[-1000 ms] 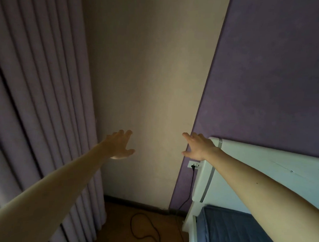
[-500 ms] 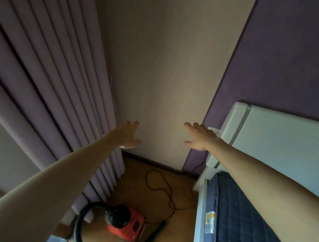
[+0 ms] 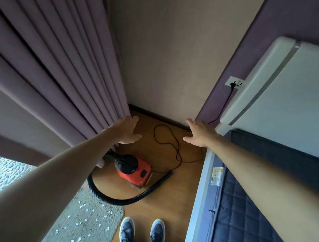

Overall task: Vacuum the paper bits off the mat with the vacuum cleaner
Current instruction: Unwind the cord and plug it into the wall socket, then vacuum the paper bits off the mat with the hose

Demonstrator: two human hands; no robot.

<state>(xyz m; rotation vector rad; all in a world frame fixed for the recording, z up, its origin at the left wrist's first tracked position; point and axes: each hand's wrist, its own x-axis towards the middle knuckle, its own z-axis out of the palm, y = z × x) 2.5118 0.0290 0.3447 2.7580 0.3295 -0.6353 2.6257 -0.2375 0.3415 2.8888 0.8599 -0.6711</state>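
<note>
Wood floor [image 3: 160,210] holds vacuum [image 3: 134,171], hose [image 3: 122,200], littered mat [image 3: 88,220]; left hand [image 3: 126,131] and right hand [image 3: 200,133] hover spread, empty.

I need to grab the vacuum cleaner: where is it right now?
In the head view, the red vacuum cleaner sits on the wood floor just left of centre, by the curtain, beyond the mat strewn with paper bits.

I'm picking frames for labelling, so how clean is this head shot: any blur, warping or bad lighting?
Head view: dim overall; wide-angle bending bows the curtain and headboard; the left forearm at the edge looks soft, while the paper bits on the mat and the vacuum cleaner stay legible.
</note>
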